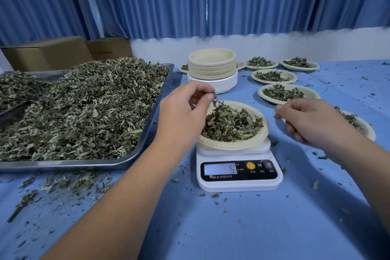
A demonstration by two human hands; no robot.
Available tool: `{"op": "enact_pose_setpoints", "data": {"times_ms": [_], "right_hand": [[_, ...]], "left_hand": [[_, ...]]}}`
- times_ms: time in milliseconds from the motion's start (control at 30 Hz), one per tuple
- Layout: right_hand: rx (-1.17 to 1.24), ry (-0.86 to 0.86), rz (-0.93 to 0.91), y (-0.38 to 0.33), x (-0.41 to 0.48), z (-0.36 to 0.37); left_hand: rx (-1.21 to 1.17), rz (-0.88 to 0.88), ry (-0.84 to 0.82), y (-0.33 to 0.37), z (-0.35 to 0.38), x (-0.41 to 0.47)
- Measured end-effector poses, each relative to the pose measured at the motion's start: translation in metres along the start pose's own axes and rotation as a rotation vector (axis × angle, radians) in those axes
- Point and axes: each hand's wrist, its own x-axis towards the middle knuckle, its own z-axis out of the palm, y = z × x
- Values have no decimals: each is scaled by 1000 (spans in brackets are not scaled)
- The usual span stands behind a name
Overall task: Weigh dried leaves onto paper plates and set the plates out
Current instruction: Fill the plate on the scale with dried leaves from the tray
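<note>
From the head camera, the paper plate (232, 145) sat on the white scale (238, 175) in the middle of the blue surface (211, 228), heaped with dried leaves (230, 125). The left hand (183, 112) hovered over the plate's far left rim, its thumb and fingers pinching a few leaf fragments just above the heap. The right hand (306, 120) hung beside the plate's right edge with its fingers curled inward. Its thumb and forefinger tips met, but I could not tell whether they held a scrap or nothing.

To the left lay the metal tray (145, 133), piled with loose leaf. Behind the scale stood a stack of empty plates (212, 67), and filled plates (274, 76) were set out in a line to the right.

The leaves looked feather-light, brittle and loose, likely to crumble under a hard squeeze and to scatter at a jolt, as the crumbs strewn over the surface suggested. Small pinches would suit fine adjustment of the weight. The plate seemed thin and slightly flexible. It would probably carry best held level, with fingers under the rim at opposite sides, rather than gripped by one edge, where it might bend and spill.
</note>
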Motion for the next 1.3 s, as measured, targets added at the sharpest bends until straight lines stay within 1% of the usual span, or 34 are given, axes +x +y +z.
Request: {"op": "enact_pose_setpoints", "data": {"times_ms": [100,167,267,367,433,533,667,767,833,900,1033,1133,1300], "right_hand": [[-8,2,-3,0,-1,0],[-10,1,-1,-1,-1,0],[-14,-2,2,-1,-1,0],[-13,-5,3,-2,-1,0],[-7,-4,6,-2,-1,0],[-1,-1,11,-3,-1,0],[3,-1,12,-1,-2,0],[9,-1,9,0,-2,0],[13,1,1,0,-2,0],[11,5,-6,-1,0,-1],[-6,-10,-34,1,3,1],[-22,-25,-33,4,5,2],[-22,-22,-22,6,6,3]], "left_hand": [[-86,-91,49,0,-2,3],[-89,-128,70,0,-4,5],[-70,-128,31,-2,-7,5],[62,-27,-130,-3,-7,0],[163,42,-193,-5,-6,-2],[242,58,-204,-8,-6,-1],[361,56,-177,-12,-12,0],[621,45,-137,-17,-31,9],[852,-5,-164,-23,-52,19],[1033,-113,-235,-31,-74,27],[1211,-345,-383,-45,-98,26],[1266,-423,-483,-51,-103,26],[1151,-398,-407,-60,-107,24]]}}
